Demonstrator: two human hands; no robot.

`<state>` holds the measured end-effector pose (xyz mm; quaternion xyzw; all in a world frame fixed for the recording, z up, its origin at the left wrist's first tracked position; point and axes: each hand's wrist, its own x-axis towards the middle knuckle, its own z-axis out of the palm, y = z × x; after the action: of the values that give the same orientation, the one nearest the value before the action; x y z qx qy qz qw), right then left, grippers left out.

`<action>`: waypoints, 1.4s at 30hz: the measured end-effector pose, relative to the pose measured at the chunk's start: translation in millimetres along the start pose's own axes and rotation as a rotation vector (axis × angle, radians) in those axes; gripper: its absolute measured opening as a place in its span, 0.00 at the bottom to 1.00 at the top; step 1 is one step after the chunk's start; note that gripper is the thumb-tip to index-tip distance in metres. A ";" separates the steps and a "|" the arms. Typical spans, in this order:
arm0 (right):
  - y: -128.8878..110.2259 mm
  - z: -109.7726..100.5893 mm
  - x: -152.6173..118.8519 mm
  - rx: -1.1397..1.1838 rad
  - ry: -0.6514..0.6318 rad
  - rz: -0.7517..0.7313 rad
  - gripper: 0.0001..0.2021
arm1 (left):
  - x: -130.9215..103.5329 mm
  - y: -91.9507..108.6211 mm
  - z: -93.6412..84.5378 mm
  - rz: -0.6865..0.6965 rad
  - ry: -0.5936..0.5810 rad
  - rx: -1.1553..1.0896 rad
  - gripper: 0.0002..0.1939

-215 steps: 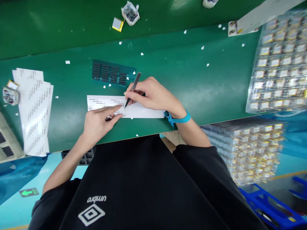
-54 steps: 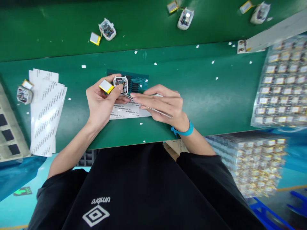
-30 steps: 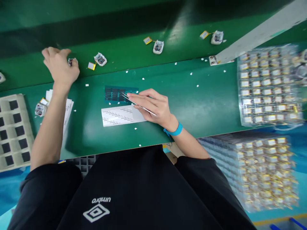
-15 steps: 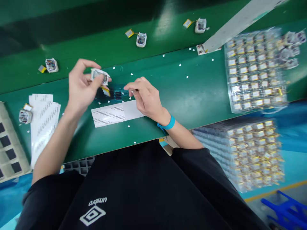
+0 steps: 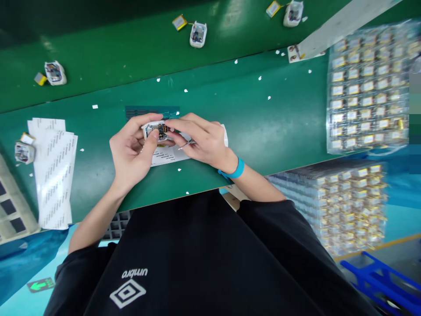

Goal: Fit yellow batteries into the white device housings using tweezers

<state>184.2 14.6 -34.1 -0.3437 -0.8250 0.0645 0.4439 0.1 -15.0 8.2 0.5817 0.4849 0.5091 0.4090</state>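
Head view: white casing (image 5: 154, 126) sits in left grip (image 5: 131, 149), beside right grip (image 5: 207, 142).

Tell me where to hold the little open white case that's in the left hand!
I'd hold the white case by its outer rim, coming from the left, near where the left hand holds it. Its open face shows small parts that look delicate, so don't poke them. The right hand is at its right end, so that side is busy.

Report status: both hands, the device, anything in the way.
Left hand gripping open white device. Right hand at device's edge, holding thin metal tool. Hands cover part of device and label sheet.
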 end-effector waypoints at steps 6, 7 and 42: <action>2.1 -2.1 -9.6 0.027 -0.104 -0.035 0.17 | -8.5 -0.2 -3.0 0.056 0.015 0.303 0.10; 2.3 -1.8 -9.8 0.044 -0.134 -0.036 0.19 | -9.4 -0.3 -4.3 0.050 0.029 0.356 0.10; 9.5 -9.4 -7.1 -0.085 -0.331 -0.050 0.18 | 0.9 -7.3 -7.3 -0.362 -0.099 0.081 0.09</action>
<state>198.9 15.4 -37.3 -0.3263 -0.8971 0.0739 0.2885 -8.2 -12.8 2.4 0.5253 0.5810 0.3781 0.4935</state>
